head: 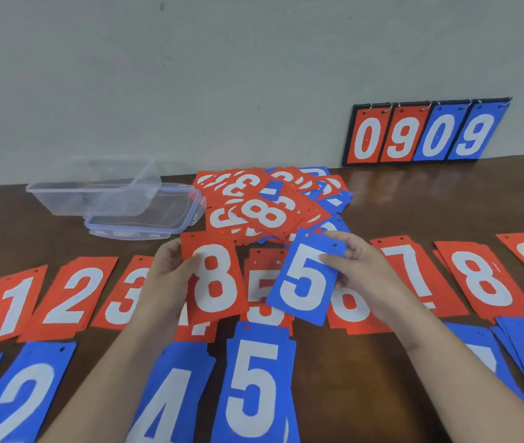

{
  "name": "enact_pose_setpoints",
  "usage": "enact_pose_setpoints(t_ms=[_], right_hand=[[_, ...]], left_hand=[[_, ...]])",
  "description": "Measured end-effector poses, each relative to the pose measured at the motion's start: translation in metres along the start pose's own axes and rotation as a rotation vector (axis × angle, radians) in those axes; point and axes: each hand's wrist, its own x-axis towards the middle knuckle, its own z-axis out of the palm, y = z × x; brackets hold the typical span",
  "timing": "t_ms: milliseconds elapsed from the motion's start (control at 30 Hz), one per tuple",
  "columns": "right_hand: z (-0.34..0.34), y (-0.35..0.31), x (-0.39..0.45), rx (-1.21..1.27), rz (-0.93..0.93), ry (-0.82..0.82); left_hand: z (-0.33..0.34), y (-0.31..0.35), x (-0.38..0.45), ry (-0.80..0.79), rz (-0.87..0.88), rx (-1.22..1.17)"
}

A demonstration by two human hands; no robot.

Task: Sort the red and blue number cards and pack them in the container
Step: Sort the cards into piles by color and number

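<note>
A blue 5 (307, 282) is pinched in the right hand (355, 266), a red 8 (214, 278) in the left hand (171, 266); the blue 5 pile (256, 388) lies straight below at lower centre, long axis upright, nearer the right hand

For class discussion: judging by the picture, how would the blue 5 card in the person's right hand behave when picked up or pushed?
The blue 5 card probably stays fairly stiff: pinched along one edge by the right hand, it looks flat, not drooping. It seems light, since a few fingers carry it. Pushed, it would likely slide on the glossy table, not roll.
</note>
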Motion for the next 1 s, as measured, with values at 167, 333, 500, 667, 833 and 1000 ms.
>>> enact_pose_setpoints(t_ms=[167, 333, 500, 667, 833, 1000], right_hand=[[0.015, -0.001, -0.018, -0.164, 0.011, -0.110], [0.043, 0.005, -0.039, -0.348, -0.013, -0.209], [0.067, 0.017, -0.058, -0.615, -0.019, -0.252], [0.071, 0.026, -0.065, -0.970, -0.168, -0.102], [0.047, 0.024, -0.070, -0.904, -0.157, -0.007], [0.000, 0.022, -0.081, -0.841, -0.157, 0.180]], left_hand=[[-0.021, -0.008, -0.009, -0.004, 0.028, -0.015], [-0.039, -0.007, -0.013, -0.012, 0.029, 0.019], [-0.055, -0.008, -0.016, -0.057, 0.044, 0.054], [-0.056, -0.012, -0.016, -0.104, 0.040, 0.068], [-0.032, -0.013, -0.015, -0.182, 0.044, 0.101], [0.017, -0.005, -0.018, -0.306, 0.063, 0.111]])
